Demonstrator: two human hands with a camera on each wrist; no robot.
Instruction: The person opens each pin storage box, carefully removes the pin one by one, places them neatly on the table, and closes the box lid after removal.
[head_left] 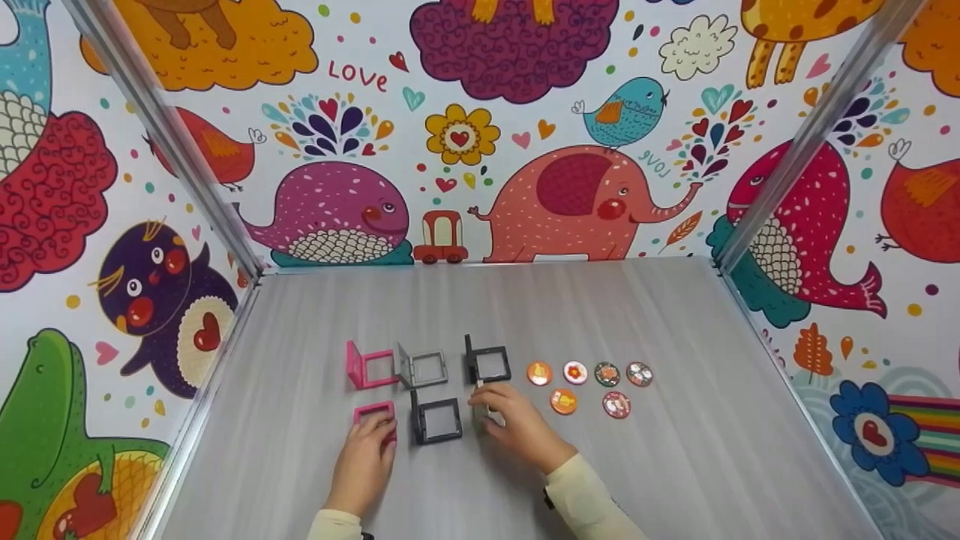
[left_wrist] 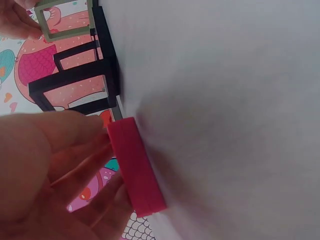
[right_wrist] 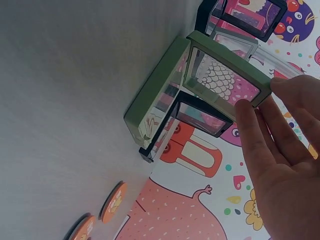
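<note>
My left hand [head_left: 364, 457] grips the edge of a pink display frame [head_left: 373, 409] at the front left. In the left wrist view its pink side [left_wrist: 137, 167] rests on the table, and the fingers hide its far part. At the front middle, my right hand [head_left: 517, 424] pinches the raised lid of a green hinged display frame [right_wrist: 227, 72] between thumb and fingers. The green frame's other half [right_wrist: 157, 90] stands on the table. Between the hands sits a black display frame [head_left: 439, 421], lid up and apart from both hands.
Behind stand a pink frame [head_left: 375, 370], a grey frame [head_left: 427, 369] and a black frame [head_left: 491, 364] with lids raised. To the right lie several round badges [head_left: 564, 401] in two rows. Patterned walls [head_left: 337, 210] with metal posts [head_left: 772, 202] enclose the grey table [head_left: 675, 480].
</note>
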